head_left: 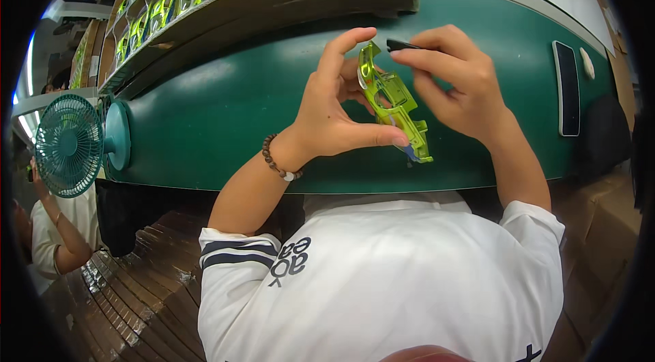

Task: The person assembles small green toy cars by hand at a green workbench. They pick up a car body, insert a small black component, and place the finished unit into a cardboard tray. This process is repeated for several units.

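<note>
Shell (394, 104) of green toy car pinched in left hand (334, 113) over green surface (205, 116) | long axis near upright, tilted | right hand (454, 82) pinches small black part (401, 45) touching its top end.

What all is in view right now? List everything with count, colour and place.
toy car shell: one, lime green, held above the green surface between both hands.
small part: one, black, at the shell's top end, pinched by the right hand.
work surface: one, dark green, across the middle.
trays of car shells: a row, brown trays with lime green shells, top left; exact count unclear.
desk fan: one, teal, left edge.
flat dark slab: one, black, on the surface at right.
co-worker's arm: one, lower left.
bead bracelet: one, brown, on the left wrist.
left hand: holds the shell.
right hand: holds the black part.
</note>
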Tool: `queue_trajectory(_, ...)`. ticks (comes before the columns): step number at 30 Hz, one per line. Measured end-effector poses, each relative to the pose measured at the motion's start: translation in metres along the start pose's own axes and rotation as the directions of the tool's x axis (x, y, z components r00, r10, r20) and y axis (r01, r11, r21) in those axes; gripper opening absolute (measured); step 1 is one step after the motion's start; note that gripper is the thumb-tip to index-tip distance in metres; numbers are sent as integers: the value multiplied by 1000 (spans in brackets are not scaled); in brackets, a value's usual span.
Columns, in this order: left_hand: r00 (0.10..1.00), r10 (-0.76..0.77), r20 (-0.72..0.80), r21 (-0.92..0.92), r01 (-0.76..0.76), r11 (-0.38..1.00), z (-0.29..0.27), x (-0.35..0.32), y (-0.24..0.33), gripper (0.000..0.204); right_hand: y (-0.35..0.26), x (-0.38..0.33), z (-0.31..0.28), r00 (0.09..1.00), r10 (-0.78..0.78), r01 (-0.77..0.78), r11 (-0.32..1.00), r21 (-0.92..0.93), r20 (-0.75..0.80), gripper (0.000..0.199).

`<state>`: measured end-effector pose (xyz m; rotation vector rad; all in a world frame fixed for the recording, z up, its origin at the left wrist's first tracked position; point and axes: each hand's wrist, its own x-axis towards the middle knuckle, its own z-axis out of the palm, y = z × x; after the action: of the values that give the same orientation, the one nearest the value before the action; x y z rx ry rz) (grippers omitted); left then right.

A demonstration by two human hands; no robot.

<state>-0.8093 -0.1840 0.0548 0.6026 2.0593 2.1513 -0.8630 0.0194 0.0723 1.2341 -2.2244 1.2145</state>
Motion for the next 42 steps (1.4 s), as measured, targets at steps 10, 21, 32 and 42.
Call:
queue_trajectory(10, 997, 24, 67, 34, -26, 999, 2, 1, -7, 108, -4, -2, 7, 995, -7, 6, 1000, 2, 96, 13)
queue_trajectory(21, 995, 62, -74, 69, -57, 996, -3, 4, -2, 105, 24, 4, -15, 883, 465, -462, 832, 309, 67, 14)
queue_trajectory(32, 986, 165, 13, 174, -165, 971, 2, 8, -4, 110, -6, 3, 7, 998, -13, 13, 1000, -11, 68, 18)
queue_trajectory(42, 996, -4, 94, 33, 1, 999, 6, 5, -4, 121, -11, 3, -5, 975, 78, -67, 996, -62, 207, 16)
